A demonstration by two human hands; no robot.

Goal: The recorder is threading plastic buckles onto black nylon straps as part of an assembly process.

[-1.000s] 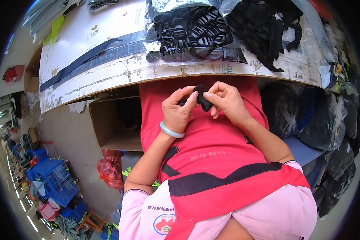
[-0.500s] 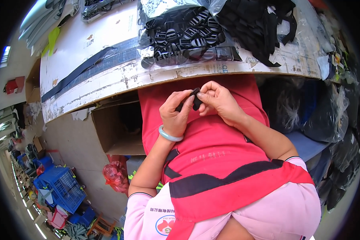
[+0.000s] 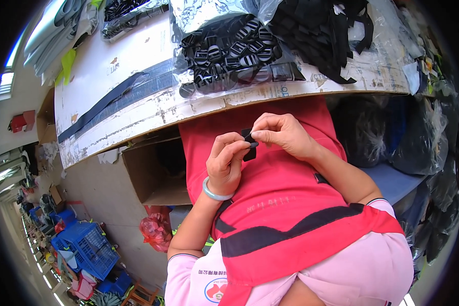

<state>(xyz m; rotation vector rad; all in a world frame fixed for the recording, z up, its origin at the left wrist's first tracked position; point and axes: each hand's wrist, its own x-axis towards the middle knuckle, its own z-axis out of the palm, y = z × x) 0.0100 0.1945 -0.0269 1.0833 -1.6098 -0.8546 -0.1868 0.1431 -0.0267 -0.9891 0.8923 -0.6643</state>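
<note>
Above my lap, both hands work close together on a short black webbing strap (image 3: 249,155) with a small dark buckle (image 3: 253,145) at its upper part. My left hand (image 3: 226,159), a pale bangle on its wrist, pinches the buckle between thumb and fingertips. My right hand (image 3: 284,133) pinches the strap's upper end just beside it. Fingers partly cover both pieces, so how the strap runs through the buckle cannot be made out. Just beyond the hands, a clear bag of black plastic buckles (image 3: 229,56) lies open on the worktable (image 3: 153,104).
A pile of black webbing pieces (image 3: 316,35) lies right of the bag; a long black strip (image 3: 102,107) lies at left. Under the table stand an open cardboard box (image 3: 160,196) and dark plastic bags (image 3: 418,143). Blue crates (image 3: 89,247) stand on the floor at left.
My left hand has shifted slightly down, and its fingers have closed in more on the buckle. My right fingers have moved from gripping round to a fingertip pinch. More of the strap hangs visible below.
</note>
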